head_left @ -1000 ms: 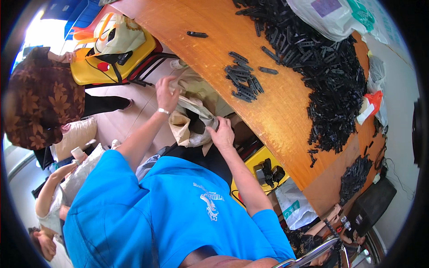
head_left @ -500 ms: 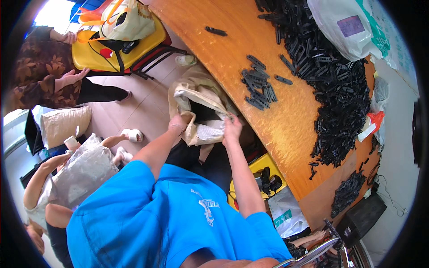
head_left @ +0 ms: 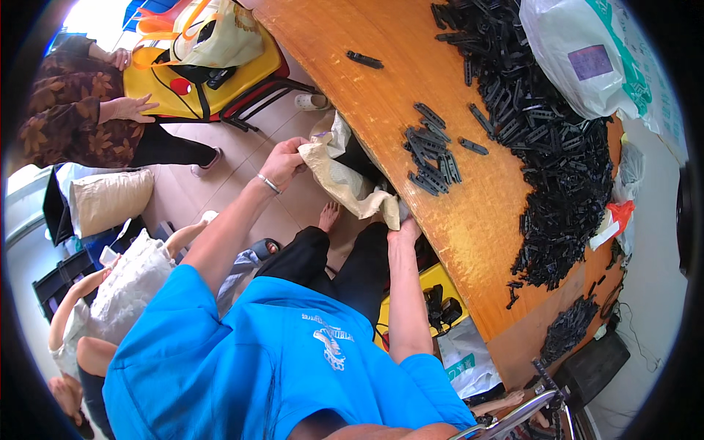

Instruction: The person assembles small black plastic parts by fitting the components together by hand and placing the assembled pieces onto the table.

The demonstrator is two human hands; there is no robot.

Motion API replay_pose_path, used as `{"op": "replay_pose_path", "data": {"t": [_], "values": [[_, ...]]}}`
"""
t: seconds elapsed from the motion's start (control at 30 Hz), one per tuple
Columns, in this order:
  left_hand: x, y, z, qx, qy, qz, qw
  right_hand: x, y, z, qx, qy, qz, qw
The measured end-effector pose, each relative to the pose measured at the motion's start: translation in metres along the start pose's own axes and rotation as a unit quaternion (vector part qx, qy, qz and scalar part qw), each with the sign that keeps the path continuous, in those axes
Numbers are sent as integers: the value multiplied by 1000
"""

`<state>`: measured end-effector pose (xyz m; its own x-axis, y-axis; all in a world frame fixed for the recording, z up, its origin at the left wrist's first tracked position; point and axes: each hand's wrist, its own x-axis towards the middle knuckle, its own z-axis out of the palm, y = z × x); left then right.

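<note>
A beige woven sack (head_left: 339,182) hangs beside the table's edge, its mouth pulled wide and its inside dark. My left hand (head_left: 286,158), a bracelet at its wrist, is closed on the sack's left rim. Nearer to me, my right hand (head_left: 405,232) grips the rim's other end, close against the table edge. The lower part of the sack is hidden under the table. On the wooden table (head_left: 367,103), a small cluster of slim black plastic parts (head_left: 433,158) lies nearest to the sack.
A large heap of black parts (head_left: 557,183) covers the table's far side, with a white plastic bag (head_left: 568,55) on it. Yellow chairs (head_left: 257,70) stand at upper left and under the table. Two people are at left, near a filled sack (head_left: 110,199).
Both hands have moved apart, the left one up and away, the right one toward the table edge. The sack has shifted toward the table and its rim is stretched between them.
</note>
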<state>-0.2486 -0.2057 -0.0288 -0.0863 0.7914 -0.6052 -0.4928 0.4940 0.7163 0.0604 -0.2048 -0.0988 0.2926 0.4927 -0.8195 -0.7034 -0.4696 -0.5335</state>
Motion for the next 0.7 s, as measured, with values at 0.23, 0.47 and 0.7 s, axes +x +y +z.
{"op": "replay_pose_path", "data": {"t": [0.23, 0.47, 0.7], "values": [[-7, 4, -5, -18, 17, -8, 1000, 2, 4, -15, -54, -45, -40, 997], [-30, 21, -64, 281, 40, -63, 957, -2, 6, -12, -87, -38, -48, 994], [-43, 43, -51, 739, 87, 94, 661, 9, 9, -27, -82, -39, -45, 995]]}}
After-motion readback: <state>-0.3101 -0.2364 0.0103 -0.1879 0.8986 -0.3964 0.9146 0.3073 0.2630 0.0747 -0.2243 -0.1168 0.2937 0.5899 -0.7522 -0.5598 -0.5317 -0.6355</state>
